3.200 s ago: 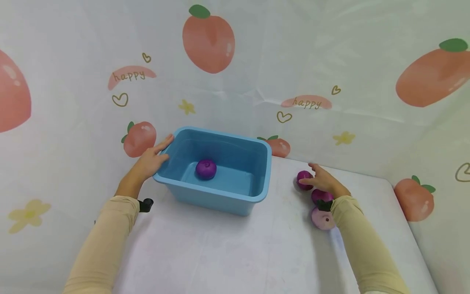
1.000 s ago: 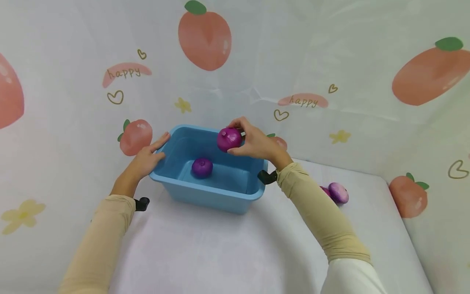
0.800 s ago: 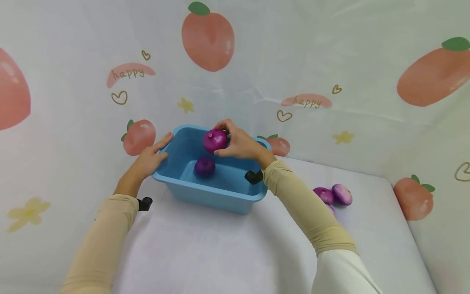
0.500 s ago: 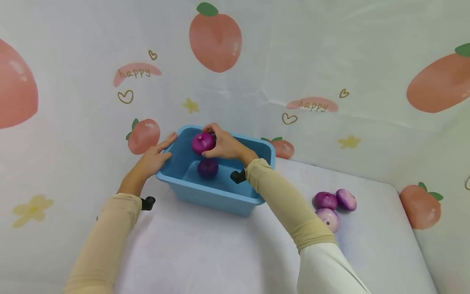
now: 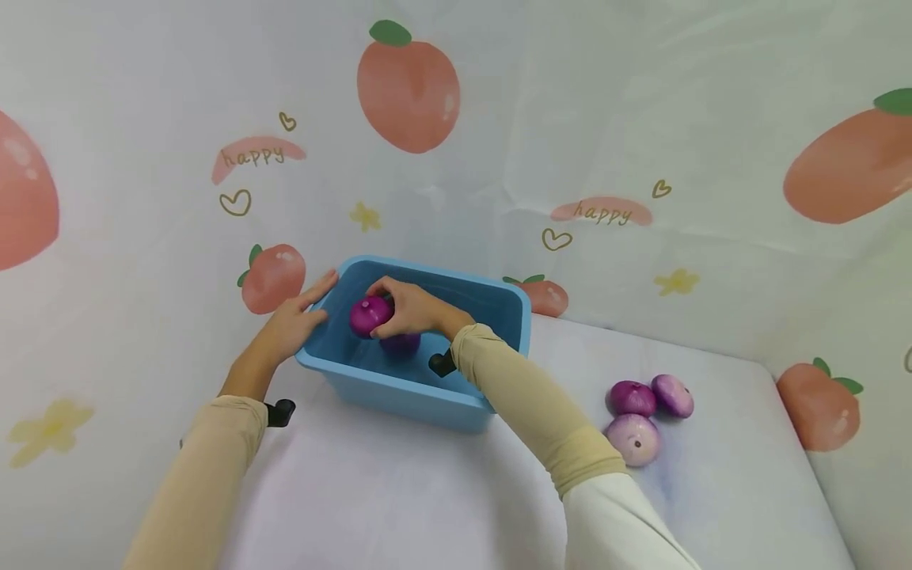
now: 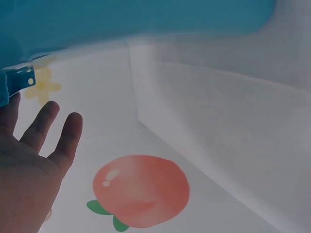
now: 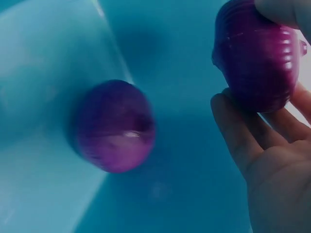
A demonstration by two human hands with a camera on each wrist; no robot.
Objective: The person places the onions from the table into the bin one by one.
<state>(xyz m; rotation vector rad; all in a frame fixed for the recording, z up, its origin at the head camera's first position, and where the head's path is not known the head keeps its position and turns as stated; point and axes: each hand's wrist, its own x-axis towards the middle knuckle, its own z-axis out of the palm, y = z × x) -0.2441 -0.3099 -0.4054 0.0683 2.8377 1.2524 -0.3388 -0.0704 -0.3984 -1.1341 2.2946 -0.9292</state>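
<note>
In the head view my right hand (image 5: pixel 416 307) pinches a purple onion (image 5: pixel 370 316) inside the blue plastic bin (image 5: pixel 420 392), near its left end. Thumb and fingers lie on either side of that onion in the right wrist view, which shows it held above the bin floor. A second purple onion (image 7: pixel 115 126) rests on the floor; in the head view it is partly hidden behind my right hand. My left hand (image 5: pixel 286 326) rests on the bin's left rim. From the left wrist, several straight, spread fingers (image 6: pixel 68 138) show below the rim.
Right of the bin, a purple onion (image 5: pixel 632 398) and two paler purple-white onions, one behind (image 5: pixel 673 396) and one in front (image 5: pixel 633 440), sit close together on the white table (image 5: pixel 399 499). A fruit-printed cloth backdrop (image 5: pixel 463 190) rises behind the bin.
My right hand picked up an onion from the table's right side, carried it left over the bin and lowered it inside. My left hand has stayed at the rim.
</note>
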